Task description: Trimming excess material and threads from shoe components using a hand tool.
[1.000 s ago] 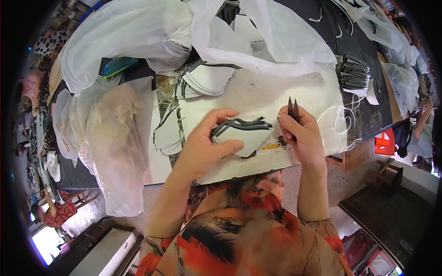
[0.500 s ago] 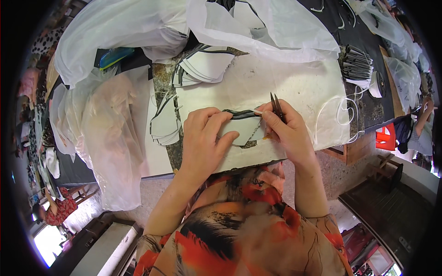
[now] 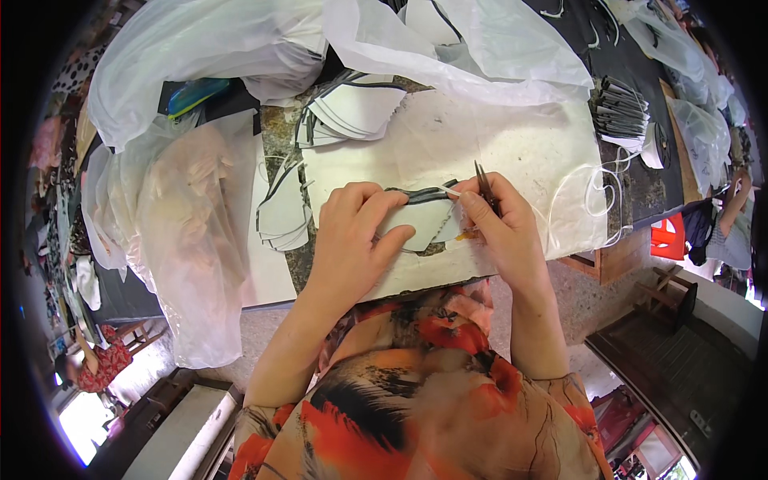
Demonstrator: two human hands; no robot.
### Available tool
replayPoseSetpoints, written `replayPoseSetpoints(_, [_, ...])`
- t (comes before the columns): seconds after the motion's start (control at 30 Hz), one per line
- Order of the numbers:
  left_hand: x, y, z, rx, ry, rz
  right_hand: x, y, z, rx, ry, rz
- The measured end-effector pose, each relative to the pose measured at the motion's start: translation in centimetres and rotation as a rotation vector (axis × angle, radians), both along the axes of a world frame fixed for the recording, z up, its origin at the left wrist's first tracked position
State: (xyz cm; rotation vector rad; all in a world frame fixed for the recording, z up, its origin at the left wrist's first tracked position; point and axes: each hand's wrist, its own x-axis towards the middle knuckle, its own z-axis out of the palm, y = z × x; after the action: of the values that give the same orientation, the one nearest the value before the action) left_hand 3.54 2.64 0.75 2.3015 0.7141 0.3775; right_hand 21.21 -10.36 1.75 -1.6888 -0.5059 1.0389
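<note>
A white flat panel (image 3: 418,224) with a dark folded strip (image 3: 422,196) along its far edge lies at the near part of the work surface. My left hand (image 3: 350,234) holds its left side, fingertips at the strip and thumb on the panel. At the strip's right end, my right hand (image 3: 502,226) pinches a thin white cord (image 3: 450,191) between thumb and finger. The same hand also keeps a pair of small dark scissors (image 3: 485,189) in its fingers, blades pointing away from me. Its finger undersides are hidden.
Stacks of similar panels (image 3: 356,112) lie left of the white sheet (image 3: 496,144), with another pile (image 3: 284,212) nearer. White plastic bags (image 3: 196,232) cover the left and far sides. Looped white cord (image 3: 588,192) and bundled dark-edged pieces (image 3: 622,112) lie right.
The scissors have turned slightly in my right hand, and their blades look closer together. More of the dark strip's right end shows. My left hand stays on the panel.
</note>
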Motion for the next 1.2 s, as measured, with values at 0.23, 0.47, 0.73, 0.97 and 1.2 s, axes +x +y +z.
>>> replayPoseSetpoints(0.23, [-1.3, -0.9, 1.0, -0.339, -0.116, 0.212, -0.1, -0.6, -0.4, 0.003, -0.009, 0.054])
replayPoseSetpoints(0.47, [-3.6, -1.1, -1.0, 0.067, -0.232, 0.003, -0.6, 0.8, 1.0, 0.215, -0.272, 0.401])
replayPoseSetpoints(0.73, [-3.4, -1.6, -1.1, 0.185, -0.194, -0.021, -2.8, 2.6, 0.3, 0.052, -0.432, 0.316])
replayPoseSetpoints(0.97, [-3.4, -1.5, -1.1, 0.201, -0.185, -0.019, -2.9, 2.8, 0.4, -0.009, -0.508, 0.275])
replayPoseSetpoints(1.2, [-3.4, -1.5, -0.9, 0.211, -0.172, -0.027, -2.6, 2.6, 0.3, -0.031, -0.51, 0.238])
